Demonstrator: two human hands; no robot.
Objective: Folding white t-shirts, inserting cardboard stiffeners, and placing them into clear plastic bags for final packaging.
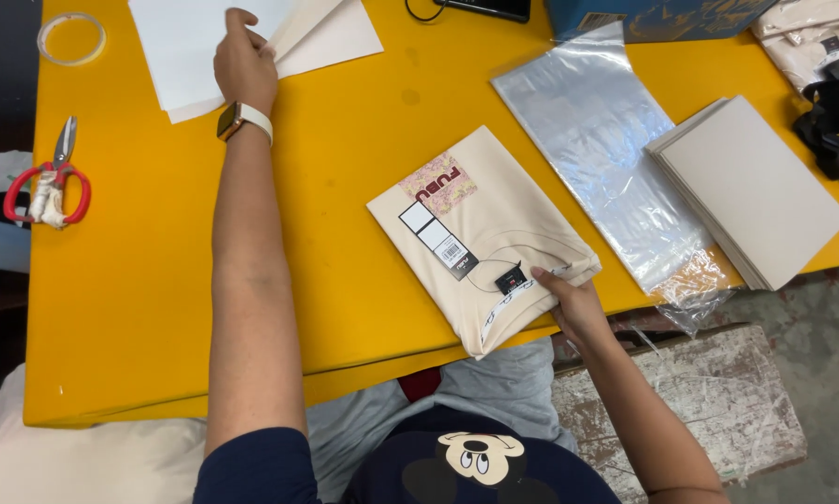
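A folded cream shirt with hang tags and a pink patch lies on the yellow table near its front edge. My right hand grips the shirt's near right corner, by the collar. My left hand, with a watch on the wrist, reaches to the far side and pinches the edge of a stack of white paper sheets.
A pile of clear plastic bags lies right of the shirt, then a stack of grey cardboard sheets. Red-handled scissors and a tape roll sit at the left. A blue box stands at the back.
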